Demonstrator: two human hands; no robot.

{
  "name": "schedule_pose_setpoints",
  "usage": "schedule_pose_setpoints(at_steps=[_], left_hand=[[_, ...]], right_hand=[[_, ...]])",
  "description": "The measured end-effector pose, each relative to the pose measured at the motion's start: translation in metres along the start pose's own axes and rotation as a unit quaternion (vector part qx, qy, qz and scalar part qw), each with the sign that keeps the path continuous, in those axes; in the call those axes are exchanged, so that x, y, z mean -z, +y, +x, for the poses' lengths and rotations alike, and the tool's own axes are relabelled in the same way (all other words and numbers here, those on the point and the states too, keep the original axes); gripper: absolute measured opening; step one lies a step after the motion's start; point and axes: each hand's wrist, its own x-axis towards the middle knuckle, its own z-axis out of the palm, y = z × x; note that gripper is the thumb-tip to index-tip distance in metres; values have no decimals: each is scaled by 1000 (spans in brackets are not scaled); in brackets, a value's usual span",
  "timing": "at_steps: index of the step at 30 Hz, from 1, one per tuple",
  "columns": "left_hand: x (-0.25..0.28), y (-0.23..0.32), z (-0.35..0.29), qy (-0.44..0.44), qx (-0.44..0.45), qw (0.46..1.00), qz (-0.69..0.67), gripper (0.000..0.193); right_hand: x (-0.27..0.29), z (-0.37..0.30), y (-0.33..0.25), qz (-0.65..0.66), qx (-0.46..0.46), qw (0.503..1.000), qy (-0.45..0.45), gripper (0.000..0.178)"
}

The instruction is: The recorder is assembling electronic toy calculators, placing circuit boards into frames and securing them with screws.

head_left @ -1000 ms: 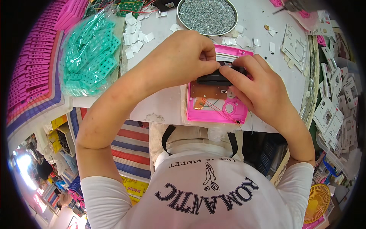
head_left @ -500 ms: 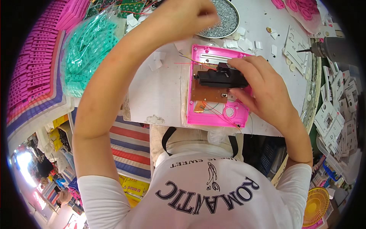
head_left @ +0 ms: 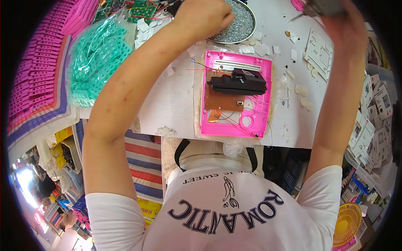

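At the table's middle lies a pink plastic case (head_left: 266, 117), its inside facing up. In it sit a black mechanism block (head_left: 238, 85), a brown circuit board (head_left: 222, 97) and thin coloured wires. My left hand (head_left: 205, 19) is over the near left rim of a round dish of small silvery screws (head_left: 239, 25). Its fingers are curled together; what they hold, if anything, is hidden. At the upper right, my right hand (head_left: 351, 27) grips a dark electric screwdriver (head_left: 326, 7), blurred, its thin bit pointing left.
A clear bag of turquoise plastic parts (head_left: 98, 62) lies left, beside stacked pink parts (head_left: 37, 62). Green circuit boards (head_left: 142, 10) and white paper pieces (head_left: 144, 35) sit behind. White panels (head_left: 320, 52) and small round pieces (head_left: 303, 94) lie right of the case.
My right hand has left the black block, moved up and right, and taken hold of the screwdriver. My left hand has lowered slightly leftward at the dish, its fingers still curled.
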Motion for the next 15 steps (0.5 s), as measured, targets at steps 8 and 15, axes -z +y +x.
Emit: schedule_pose_setpoints(at_steps=[8, 15], left_hand=[[67, 80, -87, 118, 41, 956, -266, 12], [56, 112, -107, 129, 108, 921, -352, 9]], right_hand=[[-39, -60, -12, 219, -108, 968, -60, 40], [-58, -72, -14, 257, -40, 940, -221, 46]])
